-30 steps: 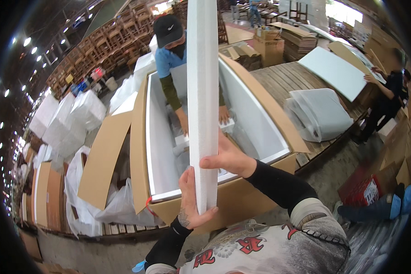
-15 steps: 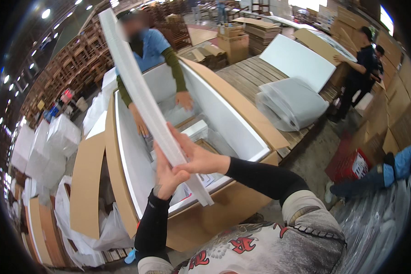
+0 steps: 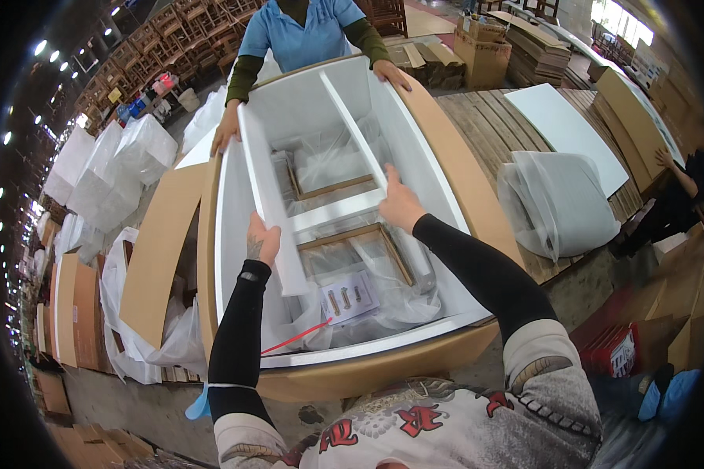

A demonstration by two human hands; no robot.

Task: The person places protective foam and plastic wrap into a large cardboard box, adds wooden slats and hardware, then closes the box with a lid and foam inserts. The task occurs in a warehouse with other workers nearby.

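your left hand (image 3: 263, 238) grips long white foam strip (image 3: 267, 199) along box's 9 o'clock wall. your right hand (image 3: 399, 205), fingers spread flat, presses second foam strip (image 3: 353, 129) toward 1 o'clock. both lie inside open cardboard box (image 3: 461, 168) over bagged wooden frames (image 3: 356, 242). step looks like seating padding (co-worker's hands steady far rim at 12). next move likely calls for even downward push, strips kept straight.

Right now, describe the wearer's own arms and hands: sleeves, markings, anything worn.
Both forearms are covered by tight black sleeves that end at the wrists, leaving the hands bare. The left hand has a dark tattoo on its back, and a thin pale band rings the left sleeve near the elbow. The right hand shows no markings; the right sleeve meets a grey printed shirt.
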